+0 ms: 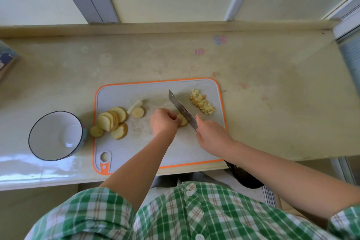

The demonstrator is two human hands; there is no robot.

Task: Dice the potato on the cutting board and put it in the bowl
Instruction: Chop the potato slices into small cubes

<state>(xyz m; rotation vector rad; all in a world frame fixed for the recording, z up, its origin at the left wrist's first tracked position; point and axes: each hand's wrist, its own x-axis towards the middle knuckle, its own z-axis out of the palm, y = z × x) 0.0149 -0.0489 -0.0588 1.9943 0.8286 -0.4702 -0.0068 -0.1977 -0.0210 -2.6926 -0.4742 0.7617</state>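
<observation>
A grey cutting board [175, 150] with an orange rim lies on the counter. My left hand [163, 122] presses down on a small stack of potato slices [182, 120] at the board's middle. My right hand [211, 134] grips the handle of a cleaver [181, 110], whose blade rests against the right side of that stack. A pile of diced potato [202, 103] sits at the board's far right corner. More round potato slices [113, 121] lie fanned at the left edge, with a single slice [138, 112] and a pale strip [134, 106] beside them. A white bowl [55, 135] stands left of the board.
The beige counter [272, 93] runs to a raised back ledge under a window. A blue box [6, 60] pokes in at the far left edge. A dark shoe [245, 177] shows below the counter's front edge on the right.
</observation>
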